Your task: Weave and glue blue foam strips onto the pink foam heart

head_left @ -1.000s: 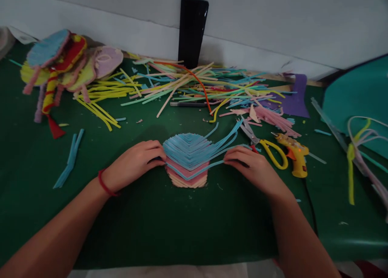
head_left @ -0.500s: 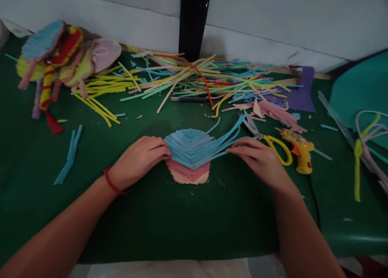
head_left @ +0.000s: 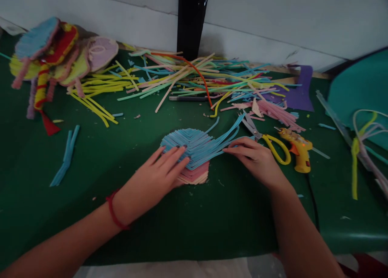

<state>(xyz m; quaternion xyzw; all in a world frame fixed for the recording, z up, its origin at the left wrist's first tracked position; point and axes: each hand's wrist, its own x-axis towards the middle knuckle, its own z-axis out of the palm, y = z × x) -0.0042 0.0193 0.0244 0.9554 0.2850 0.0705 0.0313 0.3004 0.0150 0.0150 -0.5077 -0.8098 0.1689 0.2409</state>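
A rounded panel of pipe cleaners (head_left: 198,148) lies flat on the green table, blue chevrons above a pink and cream lower end. My left hand (head_left: 160,170) rests on its left half, fingers stretched and slightly spread over the blue rows. Loose blue ends (head_left: 228,134) fan out from the panel's right side. Among them, my right hand (head_left: 254,154) pinches the tip of one blue pipe cleaner between thumb and fingers. Just beyond that hand lie scissors with yellow handles (head_left: 277,148), blades apart, and a yellow glue gun (head_left: 301,156) with a small orange light.
Along the wall stretches a heap of coloured pipe cleaners (head_left: 182,77). Finished fuzzy fan shapes (head_left: 66,55) are piled at the back left. Several blue pieces (head_left: 65,156) lie at left. A dark cord (head_left: 312,201) trails from the glue gun, and a teal chair-like shape (head_left: 360,92) stands at right.
My left hand has moved from the panel's left edge onto its surface, its fingers now spread flat. My right hand keeps its pinch in nearly the same place. The view has shifted slightly.
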